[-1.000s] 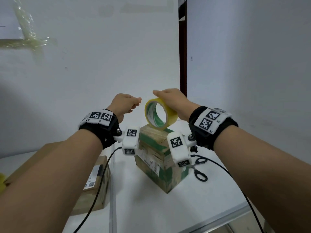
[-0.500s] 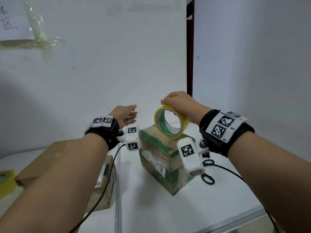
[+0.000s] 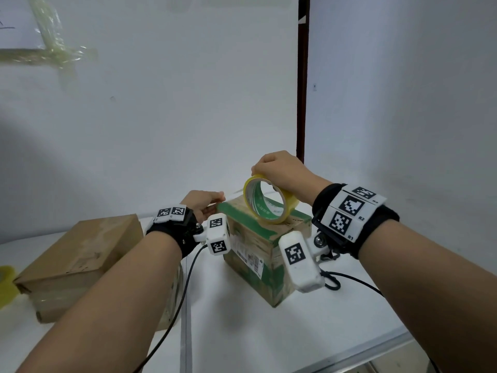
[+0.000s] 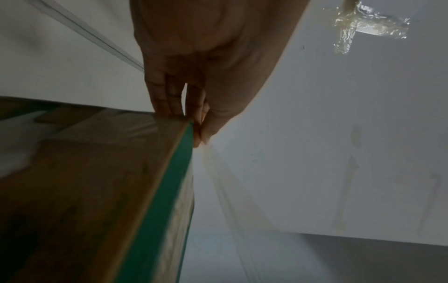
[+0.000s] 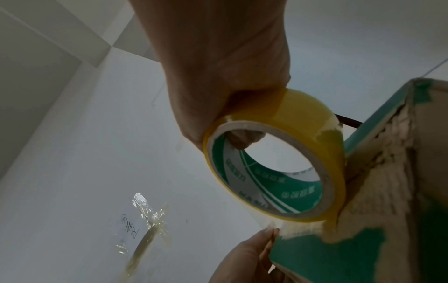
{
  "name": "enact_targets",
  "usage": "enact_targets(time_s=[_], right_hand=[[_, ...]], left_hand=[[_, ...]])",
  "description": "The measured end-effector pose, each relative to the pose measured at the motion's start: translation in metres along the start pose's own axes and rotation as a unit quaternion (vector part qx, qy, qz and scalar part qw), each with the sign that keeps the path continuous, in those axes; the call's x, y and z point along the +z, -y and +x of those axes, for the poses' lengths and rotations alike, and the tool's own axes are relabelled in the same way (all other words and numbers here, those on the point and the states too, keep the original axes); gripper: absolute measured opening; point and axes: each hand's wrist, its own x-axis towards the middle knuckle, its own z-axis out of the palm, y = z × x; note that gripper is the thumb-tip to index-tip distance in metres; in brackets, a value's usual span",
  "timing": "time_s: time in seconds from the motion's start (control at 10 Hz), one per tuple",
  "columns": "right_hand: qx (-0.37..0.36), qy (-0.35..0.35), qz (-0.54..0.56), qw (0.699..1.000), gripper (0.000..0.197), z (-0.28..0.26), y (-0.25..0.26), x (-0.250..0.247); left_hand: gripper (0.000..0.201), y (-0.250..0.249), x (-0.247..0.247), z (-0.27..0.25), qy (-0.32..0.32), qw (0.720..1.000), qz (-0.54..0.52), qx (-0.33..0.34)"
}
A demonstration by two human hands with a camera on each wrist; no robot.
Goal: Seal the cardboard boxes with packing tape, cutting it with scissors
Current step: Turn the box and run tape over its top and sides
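- Head view: the right hand (image 3: 279, 170) grips the top of a yellow roll of packing tape with a green-printed core (image 3: 270, 201), fingers curled over its rim. The roll stands on edge under that hand, touching the top of the green-and-brown cardboard box (image 3: 258, 254); its open centre faces the camera and slightly left.
- The left hand (image 3: 203, 204) lies at the box's top left edge, fingers straight against it. A plain brown cardboard box (image 3: 80, 254) sits on the white worktop (image 3: 242, 332) to the left of that hand. A black scissors handle (image 3: 332, 284) shows below the right wrist.
- Left wrist view: the left fingers (image 4: 167, 97) press flat on the box's green edge (image 4: 157, 201), with clear tape under them.
- Right wrist view: the roll (image 5: 278, 162) hangs below the right hand (image 5: 218, 67), with a finger through the core; a clear strip runs from it to the left hand's fingertips (image 5: 266, 241) at the box corner (image 5: 387, 210).
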Motion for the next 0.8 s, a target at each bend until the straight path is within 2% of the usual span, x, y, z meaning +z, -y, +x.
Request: enact_targets(time_s=[0.2,0.3,0.4,0.5,0.6,0.8], right_hand=[[0.018,0.008,-0.011,1.000,0.018,0.004,0.000,0.003],[0.015,-0.002,-0.013,1.000,0.033,0.006,-0.003,0.005],[0.016,0.003,-0.019,1.000,0.019,0.007,-0.003,0.006],[0.018,0.004,-0.012,1.000,0.027,0.008,-0.003,0.006],[0.015,-0.002,-0.013,1.000,0.036,0.008,-0.003,0.007],[0.021,0.012,-0.019,1.000,0.020,0.008,-0.002,0.006]], left_hand=[[0.019,0.011,-0.005,-0.002,0.052,0.997,0.033,-0.055],[0.026,0.015,-0.002,-0.006,0.099,0.993,0.054,-0.041],[0.030,0.017,-0.005,-0.007,0.143,0.986,0.074,-0.052],[0.030,0.018,-0.007,-0.002,0.133,0.986,0.087,-0.053],[0.031,0.026,-0.012,0.018,0.066,0.990,0.114,-0.044],[0.028,0.026,-0.017,0.021,0.065,0.972,0.215,-0.064]])
